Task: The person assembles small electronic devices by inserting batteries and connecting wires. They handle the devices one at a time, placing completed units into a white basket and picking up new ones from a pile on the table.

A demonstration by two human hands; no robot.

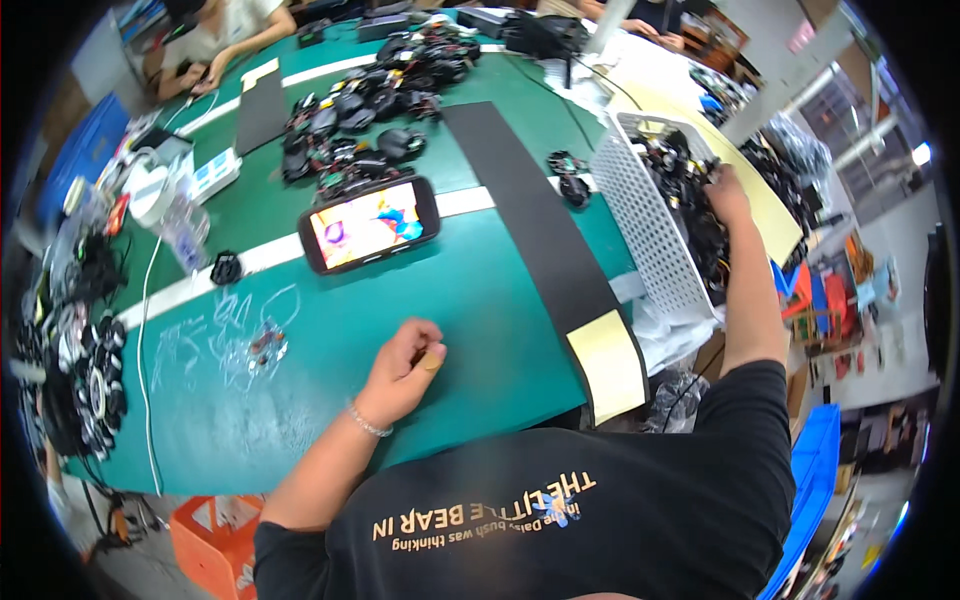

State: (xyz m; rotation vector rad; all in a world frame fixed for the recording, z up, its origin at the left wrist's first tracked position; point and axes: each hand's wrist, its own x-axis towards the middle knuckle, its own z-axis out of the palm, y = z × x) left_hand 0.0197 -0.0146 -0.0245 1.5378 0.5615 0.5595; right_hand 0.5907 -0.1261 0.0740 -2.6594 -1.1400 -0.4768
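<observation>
My left hand hovers over or rests on the green table, its fingers curled in. A small yellowish patch shows at its thumb; I cannot make out whether anything is held. My right hand reaches over the far side of a white perforated plastic basket. Its fingertips are lost among the dark small parts with wires that fill the basket. Ahead of my left hand, a phone-like device in a thick black case lies with a bright picture on its screen.
A long heap of black rounded parts covers the table's far middle. Beside the basket runs a black strip with a yellow sheet. A clear bottle and cables stand left. Other people work at the far edge.
</observation>
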